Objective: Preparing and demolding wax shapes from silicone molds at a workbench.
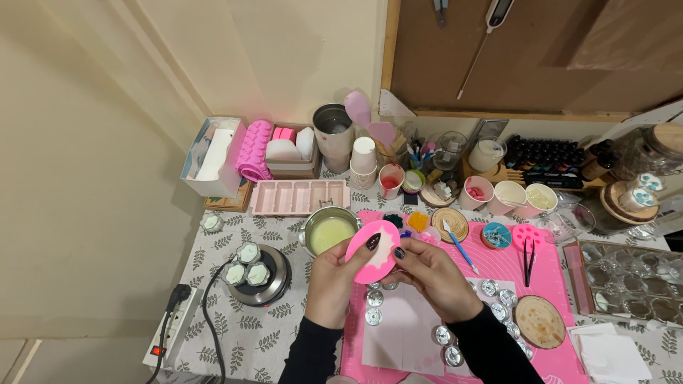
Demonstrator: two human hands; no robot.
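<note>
Both hands hold one pink oval silicone mould [375, 251] up over the pink work mat [551, 281]: the left hand [332, 274] clasps its lower left edge with the thumb laid across the face, and the right hand [430, 274] pinches the right edge between thumb and fingertips, the mould tilted and showing a pale, whitish patch in its middle. By the look of it, the step in hand is flexing or peeling the mould to free or inspect what sits in it; any further move would seem to call for a steady two-handed grip and gentle bending at the rim, since the steel pot of pale yellow-green liquid [329, 231] stands just behind the left hand. Below the hands lie small round metal cups [373, 307] on a white sheet. As for packages, an open tissue box, white with blue-green sides [212, 156], stands at the table's far left beside an upright pink mould; a stack of white paper cups [363, 162] rises near the wall; a rack of small dark bottles [544, 155] lines the right rear. Labels are too small to make out.
</note>
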